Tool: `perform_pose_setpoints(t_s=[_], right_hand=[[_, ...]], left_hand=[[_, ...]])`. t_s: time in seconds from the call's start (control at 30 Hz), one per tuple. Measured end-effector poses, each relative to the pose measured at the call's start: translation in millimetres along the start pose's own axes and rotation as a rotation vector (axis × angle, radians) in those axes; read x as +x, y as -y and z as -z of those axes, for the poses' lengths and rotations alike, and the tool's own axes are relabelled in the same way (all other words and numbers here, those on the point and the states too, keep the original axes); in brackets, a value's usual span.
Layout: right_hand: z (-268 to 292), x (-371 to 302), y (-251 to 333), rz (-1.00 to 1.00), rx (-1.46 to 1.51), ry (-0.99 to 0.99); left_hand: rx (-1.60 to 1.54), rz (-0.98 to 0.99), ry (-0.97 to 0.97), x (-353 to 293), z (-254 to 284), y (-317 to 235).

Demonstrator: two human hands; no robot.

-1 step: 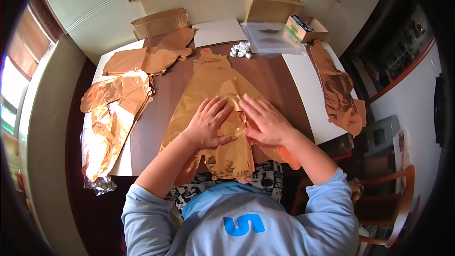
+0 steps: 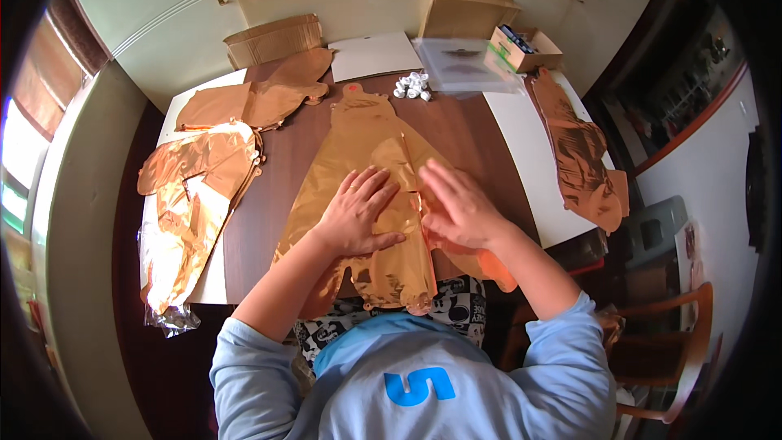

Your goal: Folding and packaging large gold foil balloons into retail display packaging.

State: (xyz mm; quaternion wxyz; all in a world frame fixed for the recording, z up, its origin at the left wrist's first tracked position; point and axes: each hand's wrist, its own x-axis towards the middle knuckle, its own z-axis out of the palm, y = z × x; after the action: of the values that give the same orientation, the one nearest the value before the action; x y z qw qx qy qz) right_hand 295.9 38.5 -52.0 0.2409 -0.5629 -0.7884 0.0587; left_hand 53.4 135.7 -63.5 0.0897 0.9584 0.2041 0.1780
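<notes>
A large flat gold-orange foil balloon (image 2: 366, 143), uninflated, lies across the middle of the table, its lower end reaching the near edge. My left hand (image 2: 358, 213) rests flat on it with fingers spread. To the right of a raised fold in the foil, my right hand (image 2: 462, 210) is held over the balloon, fingers stretched and slightly blurred. Whether its palm touches the foil, I cannot tell. Beneath that hand an orange-red patch of foil shows beside the fold.
More foil balloons lie in piles at the left (image 2: 204, 187) and the right (image 2: 574, 151). Small white rolls (image 2: 413, 86), a clear plastic sheet (image 2: 460, 73) and an open cardboard box (image 2: 528, 50) sit at the far side. A wooden chair (image 2: 692, 350) stands at lower right.
My right hand has shifted a little to the right, its fingers drawing away from the fold. My left hand stays flat in the same place.
</notes>
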Motion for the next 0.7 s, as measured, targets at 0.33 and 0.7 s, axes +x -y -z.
perform_pose_setpoints(t_s=[0.33,0.7], right_hand=[[48,-63,10,-0.743,-0.077,0.096],[14,5,74,0.145,0.817,0.253]], left_hand=[[-0.048,0.045,0.016,0,-6,2],[-0.025,0.056,0.015,-6,-13,10]])
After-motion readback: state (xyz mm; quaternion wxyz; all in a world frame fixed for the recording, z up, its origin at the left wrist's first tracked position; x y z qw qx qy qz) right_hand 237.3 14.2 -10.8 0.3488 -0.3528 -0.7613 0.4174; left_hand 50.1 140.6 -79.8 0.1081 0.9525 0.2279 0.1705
